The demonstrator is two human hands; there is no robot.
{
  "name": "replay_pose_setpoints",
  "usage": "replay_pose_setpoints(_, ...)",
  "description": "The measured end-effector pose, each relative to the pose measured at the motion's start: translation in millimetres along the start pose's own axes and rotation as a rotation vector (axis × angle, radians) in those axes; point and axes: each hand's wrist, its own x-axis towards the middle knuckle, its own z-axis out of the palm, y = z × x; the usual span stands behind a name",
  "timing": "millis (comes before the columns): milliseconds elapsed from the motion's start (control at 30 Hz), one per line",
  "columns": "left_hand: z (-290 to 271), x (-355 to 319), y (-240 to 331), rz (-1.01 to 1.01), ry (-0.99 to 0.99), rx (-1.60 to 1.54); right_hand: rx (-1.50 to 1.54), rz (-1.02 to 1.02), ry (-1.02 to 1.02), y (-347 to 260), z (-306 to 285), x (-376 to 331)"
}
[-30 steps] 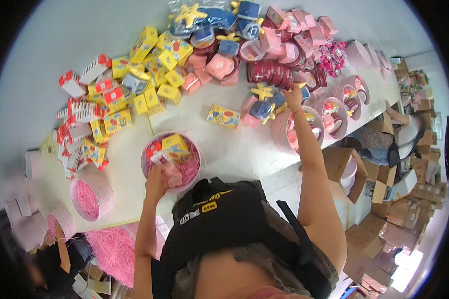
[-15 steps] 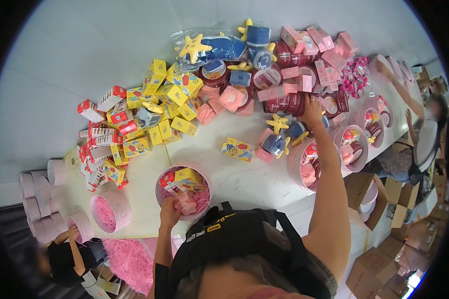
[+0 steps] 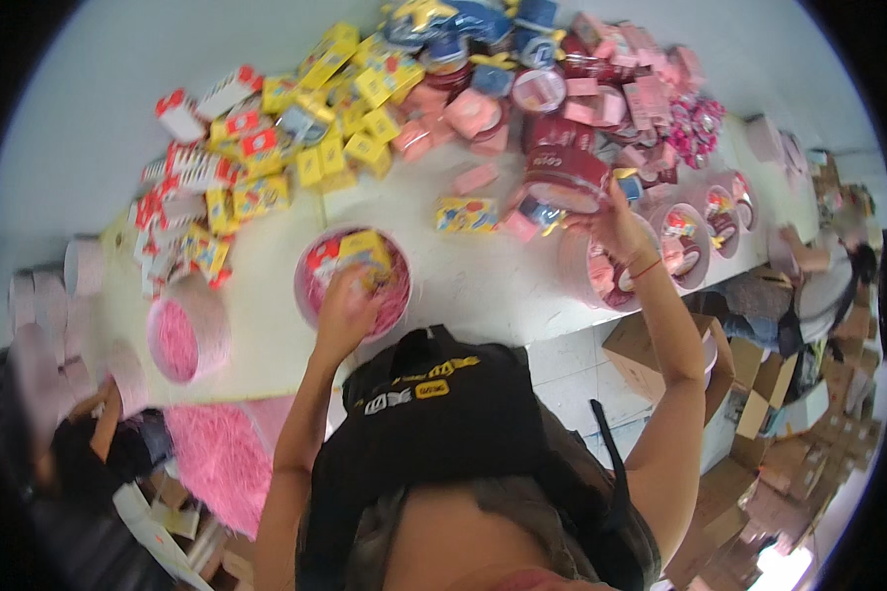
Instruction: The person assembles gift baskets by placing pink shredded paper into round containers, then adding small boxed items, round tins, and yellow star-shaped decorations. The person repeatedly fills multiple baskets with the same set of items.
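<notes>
My right hand (image 3: pixel 616 229) grips a dark red round tub (image 3: pixel 567 179) by its right side, tilted with its pale lid toward me, above the table's middle right. Reaching into a round pink box (image 3: pixel 304 294) is my left hand (image 3: pixel 347 310), its fingers blurred. Red-and-white and yellow cartons (image 3: pixel 365 246) and pink shredded paper (image 3: pixel 392 305) lie in that box. Whatever is under the left fingers is mostly hidden. Below the held tub are a yellow carton (image 3: pixel 466 215), a small pink carton (image 3: pixel 476 178) and a blue plush piece (image 3: pixel 540 211).
Piled cartons (image 3: pixel 330 163), dark red tubs and plush toys line the table's back. Filled round boxes (image 3: pixel 680 239) stand at right; a box of pink shreds (image 3: pixel 177 340) stands at left. A co-worker's hand (image 3: pixel 103 409) is at far left, another person (image 3: pixel 828 276) at far right.
My right hand has lifted the dark red tub off the pile and drawn it nearer. My left hand has moved further into the box. A small pink carton has dropped onto the table.
</notes>
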Motion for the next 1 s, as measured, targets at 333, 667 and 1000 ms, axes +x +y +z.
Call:
replay_pose_setpoints(333,-34,6,34,-0.447,-0.041,-0.869,-0.378,0.199,-0.411,144,168,27)
replay_pose_setpoints(667,16,-2,1,-0.518,0.276,-1.528,-0.194,-0.244,-0.136,153,231,19)
replay_pose_setpoints(1000,-10,-45,-94,-0.215,-0.267,0.363,-1.105,-0.536,-0.662,145,219,93)
